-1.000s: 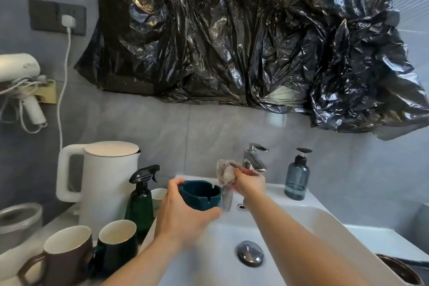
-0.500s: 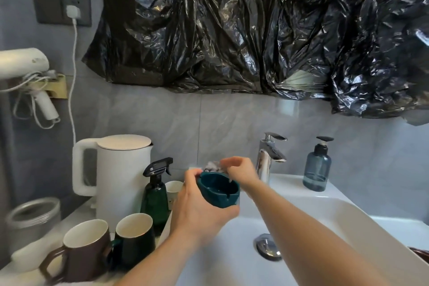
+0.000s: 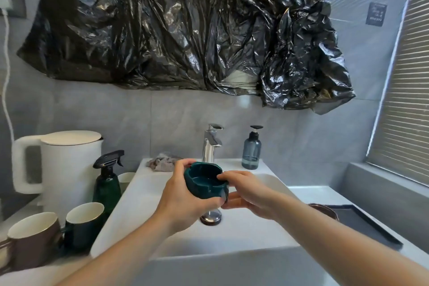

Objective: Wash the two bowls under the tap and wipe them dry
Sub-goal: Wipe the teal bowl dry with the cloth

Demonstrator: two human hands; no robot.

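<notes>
Head view, and both hands are on the small dark green bowl (image 3: 204, 181), held up over the white sink (image 3: 232, 234), tilted a little toward the camera so its inside shows. The left hand (image 3: 183, 202) has its grip clamped on the bowl: palm and fingers cup the near and left side, and fingertips hook over the far rim. The right hand (image 3: 248, 193) pinches the right side, upper fingers over the rim and the lower fingers curled underneath, so that grip is closed on the bowl too. Directly below the bowl, partly hidden by the hands, sits the chrome drain plug (image 3: 210, 217) in the basin floor.

Behind the hands stands the chrome tap (image 3: 211, 144) at the back of the sink; I can't make out water running from it. A crumpled grey cloth (image 3: 162, 162) lies on the sink's back ledge, left of the tap and well clear of both hands. Right of the tap is a blue-grey soap pump bottle (image 3: 251, 150).

Over on the left bench: a white kettle (image 3: 65, 165), a dark green spray bottle (image 3: 108, 181) just beside it, a pale cup (image 3: 126, 180) tucked behind the sprayer, and nearer the camera a brown mug (image 3: 32, 239) touching a dark green mug (image 3: 83, 225). On the right, the rim of a brown bowl (image 3: 325, 210) peeks out behind the right forearm, next to a dark tray (image 3: 371, 227). Black plastic sheeting (image 3: 185, 25) hangs crumpled across the wall above.
</notes>
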